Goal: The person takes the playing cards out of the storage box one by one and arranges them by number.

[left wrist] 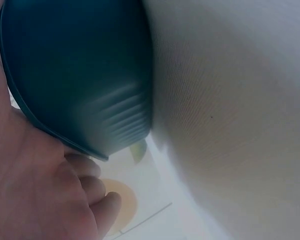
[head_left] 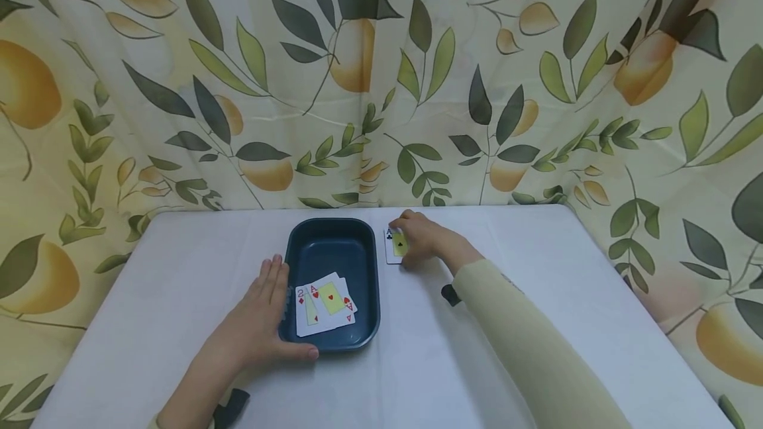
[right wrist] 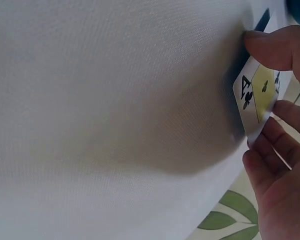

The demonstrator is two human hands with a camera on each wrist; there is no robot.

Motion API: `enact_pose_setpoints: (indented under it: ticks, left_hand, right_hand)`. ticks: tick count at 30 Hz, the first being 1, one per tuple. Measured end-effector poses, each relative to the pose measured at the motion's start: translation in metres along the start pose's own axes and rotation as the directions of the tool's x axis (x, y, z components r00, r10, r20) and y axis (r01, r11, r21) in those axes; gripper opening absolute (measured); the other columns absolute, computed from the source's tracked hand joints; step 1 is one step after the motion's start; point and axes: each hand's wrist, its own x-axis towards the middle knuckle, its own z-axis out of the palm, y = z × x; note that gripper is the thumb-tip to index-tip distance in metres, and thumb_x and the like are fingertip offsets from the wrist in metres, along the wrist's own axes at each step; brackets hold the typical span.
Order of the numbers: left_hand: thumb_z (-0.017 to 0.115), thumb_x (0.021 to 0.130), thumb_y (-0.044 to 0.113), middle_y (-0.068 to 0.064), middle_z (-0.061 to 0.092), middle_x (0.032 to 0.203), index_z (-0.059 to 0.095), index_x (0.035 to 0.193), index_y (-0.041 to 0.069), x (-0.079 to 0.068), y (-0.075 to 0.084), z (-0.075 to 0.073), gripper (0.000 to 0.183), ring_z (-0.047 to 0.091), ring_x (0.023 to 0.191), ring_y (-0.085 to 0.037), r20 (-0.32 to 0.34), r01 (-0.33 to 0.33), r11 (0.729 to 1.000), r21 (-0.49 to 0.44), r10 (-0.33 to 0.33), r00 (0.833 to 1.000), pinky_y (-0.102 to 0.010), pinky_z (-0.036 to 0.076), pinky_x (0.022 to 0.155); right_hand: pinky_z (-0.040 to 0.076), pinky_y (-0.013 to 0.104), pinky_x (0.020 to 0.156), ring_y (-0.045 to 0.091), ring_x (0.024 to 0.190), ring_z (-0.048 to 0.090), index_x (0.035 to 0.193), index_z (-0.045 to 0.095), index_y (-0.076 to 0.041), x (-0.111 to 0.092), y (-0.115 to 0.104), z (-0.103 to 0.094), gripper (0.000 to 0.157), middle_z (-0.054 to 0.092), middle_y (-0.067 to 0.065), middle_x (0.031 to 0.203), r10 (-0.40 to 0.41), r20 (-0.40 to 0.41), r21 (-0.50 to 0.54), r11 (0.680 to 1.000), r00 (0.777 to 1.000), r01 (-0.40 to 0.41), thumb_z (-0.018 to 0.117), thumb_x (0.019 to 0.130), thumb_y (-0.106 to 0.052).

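Note:
A dark blue rectangular tray (head_left: 334, 247) stands on the table. My left hand (head_left: 253, 323) rests against its left side, fingers straight along the rim and thumb across the near corner. Inside the tray, overlapping playing cards (head_left: 324, 310) lie face up near its close end, an ace of hearts on top and a 2 of diamonds showing beneath. Just right of the tray, my right hand (head_left: 426, 240) holds an ace of clubs card (head_left: 395, 250) by its edges. In the right wrist view, thumb and fingers are at opposite edges of the ace of clubs (right wrist: 262, 92).
A white cloth (head_left: 447, 369) covers the table. Behind and beside it hangs a curtain (head_left: 381, 171) printed with fruit and leaves. Dark straps (head_left: 451, 294) show at both wrists.

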Motion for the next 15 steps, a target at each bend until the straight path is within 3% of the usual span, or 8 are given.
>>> enact_pose_setpoints:
  ticks: [8,15]
  left_hand:
    - [0.069,0.053,0.09,-0.02,0.002,0.167,0.01,0.158,-0.001,-0.0027,0.0004,0.0013,0.151,0.0,0.153,-0.04,0.012,0.01,1.0,-0.015,-0.01,1.0,-0.06,0.022,0.117]
    - [0.07,0.053,0.089,-0.018,0.002,0.167,0.012,0.159,0.001,-0.0022,0.0004,0.0024,0.15,0.0,0.154,-0.039,0.005,0.02,1.0,-0.023,-0.02,1.0,-0.06,0.024,0.116]
  right_hand:
    - [0.046,0.042,0.103,0.025,0.121,0.044,0.148,0.048,-0.017,0.003,0.0021,0.0024,0.084,0.043,0.009,0.147,-0.003,0.02,0.01,1.0,1.0,0.003,0.085,0.073,-0.022]
    - [0.045,0.044,0.105,0.027,0.126,0.044,0.151,0.044,-0.012,0.001,0.0021,-0.001,0.086,0.044,0.011,0.149,-0.078,-0.008,0.026,0.997,0.997,0.078,0.083,0.075,-0.026]
